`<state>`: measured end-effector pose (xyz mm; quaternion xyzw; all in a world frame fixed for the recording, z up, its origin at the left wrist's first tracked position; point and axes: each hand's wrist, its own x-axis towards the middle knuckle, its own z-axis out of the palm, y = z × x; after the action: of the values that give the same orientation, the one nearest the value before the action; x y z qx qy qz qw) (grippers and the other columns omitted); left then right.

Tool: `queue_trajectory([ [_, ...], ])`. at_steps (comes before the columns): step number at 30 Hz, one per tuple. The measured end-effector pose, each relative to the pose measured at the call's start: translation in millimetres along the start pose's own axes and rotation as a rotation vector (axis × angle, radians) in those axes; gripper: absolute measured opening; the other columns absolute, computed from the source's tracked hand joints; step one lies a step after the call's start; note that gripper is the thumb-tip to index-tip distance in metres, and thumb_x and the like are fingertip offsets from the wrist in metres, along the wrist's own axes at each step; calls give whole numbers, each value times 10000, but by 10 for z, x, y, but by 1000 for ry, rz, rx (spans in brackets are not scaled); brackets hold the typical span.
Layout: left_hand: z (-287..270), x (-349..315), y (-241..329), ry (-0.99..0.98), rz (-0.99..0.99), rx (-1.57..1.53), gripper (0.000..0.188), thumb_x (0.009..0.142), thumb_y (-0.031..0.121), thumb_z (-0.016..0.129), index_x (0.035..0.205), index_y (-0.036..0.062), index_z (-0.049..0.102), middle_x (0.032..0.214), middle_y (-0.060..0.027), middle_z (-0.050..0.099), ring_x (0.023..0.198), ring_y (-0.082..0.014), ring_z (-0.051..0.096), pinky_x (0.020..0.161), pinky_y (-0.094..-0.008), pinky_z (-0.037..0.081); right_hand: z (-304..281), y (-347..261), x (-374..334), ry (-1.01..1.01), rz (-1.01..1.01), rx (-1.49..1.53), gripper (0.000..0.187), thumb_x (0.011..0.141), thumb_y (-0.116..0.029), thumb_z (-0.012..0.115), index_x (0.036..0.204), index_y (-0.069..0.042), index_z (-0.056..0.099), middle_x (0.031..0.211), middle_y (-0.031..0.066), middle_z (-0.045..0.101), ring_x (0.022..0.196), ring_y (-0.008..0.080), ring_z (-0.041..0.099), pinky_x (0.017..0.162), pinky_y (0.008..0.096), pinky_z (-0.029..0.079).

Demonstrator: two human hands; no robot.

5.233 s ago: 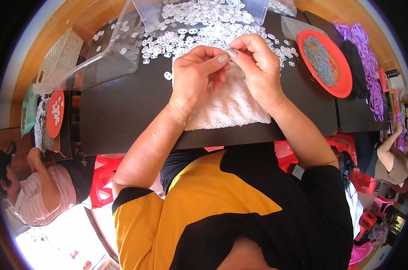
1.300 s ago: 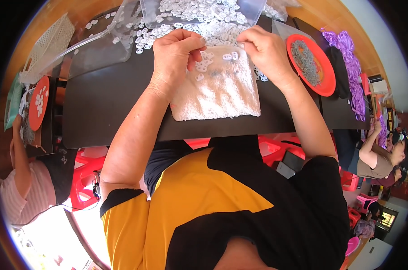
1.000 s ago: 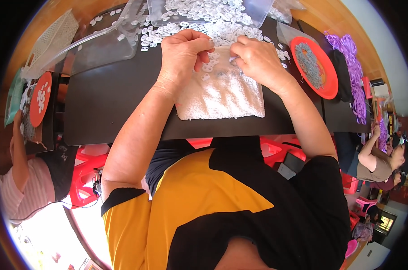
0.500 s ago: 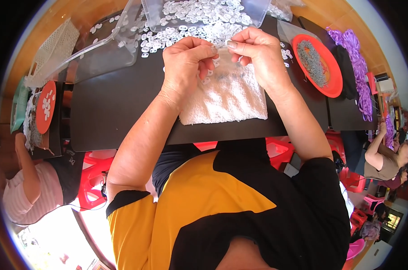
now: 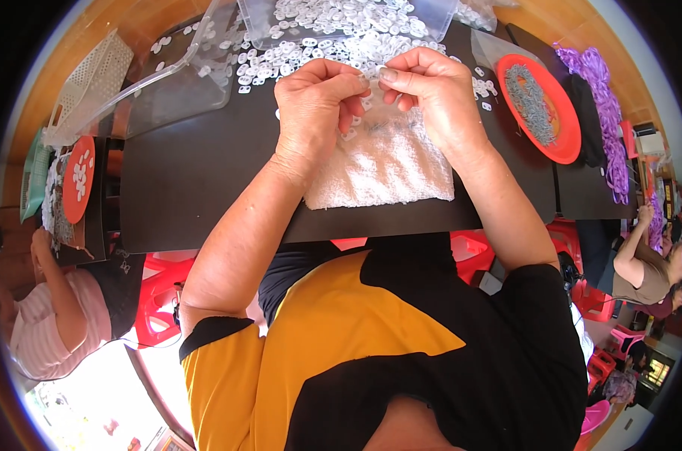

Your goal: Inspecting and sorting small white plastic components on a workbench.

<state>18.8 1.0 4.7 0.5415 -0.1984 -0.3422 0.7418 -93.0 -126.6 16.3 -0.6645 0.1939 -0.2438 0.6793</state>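
My left hand (image 5: 316, 113) and my right hand (image 5: 436, 98) meet over a white towel (image 5: 382, 173), fingertips almost touching. Both hands are closed in a pinch, thumb against forefinger. A tiny white piece shows at the right thumb tip; whatever the left fingertips grip is too small to make out. Beneath the hands, a few oval white plastic pieces with two holes lie on the towel's far part. Just beyond, a heap of the same white pieces (image 5: 348, 51) spreads on the dark table (image 5: 198, 180).
Behind the heap stands a clear plastic bin (image 5: 254, 30). A clear lid (image 5: 175, 98) lies at the left. To the right are a red plate (image 5: 569, 146) of thin grey metal bits and purple ribbon (image 5: 604, 113). A person (image 5: 59, 316) sits at the left.
The whole view has shifted slightly. Both hands keep their pinch over the towel, with fingertips a little closer together.
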Motion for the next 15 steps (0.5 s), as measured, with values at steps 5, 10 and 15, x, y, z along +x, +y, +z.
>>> queue_trajectory([
  [5, 6, -10, -5, -7, 26, 6, 81, 825, -5, 674, 871, -51, 625, 752, -122, 668, 531, -119, 577, 440, -221, 408, 52, 55, -20, -12, 41, 35, 100, 839, -87, 698, 886, -4, 665, 782, 60, 675, 654, 115, 620, 595, 222, 456],
  [10, 36, -33, 34, -84, 48, 12, 142, 847, 0, 675, 968, -55, 623, 810, -109, 670, 583, -119, 587, 471, -222, 424, -46, 63, 24, -17, 36, 104, 106, 841, -74, 686, 907, 8, 668, 792, 69, 681, 662, 118, 625, 598, 233, 468],
  [15, 30, -40, 43, -185, 114, 19, 218, 850, -7, 686, 1053, -54, 622, 849, -97, 673, 616, -115, 592, 483, -222, 436, -108, 29, -12, -114, 48, 208, 116, 853, -73, 679, 924, 20, 678, 778, 71, 676, 667, 121, 634, 586, 225, 467],
])
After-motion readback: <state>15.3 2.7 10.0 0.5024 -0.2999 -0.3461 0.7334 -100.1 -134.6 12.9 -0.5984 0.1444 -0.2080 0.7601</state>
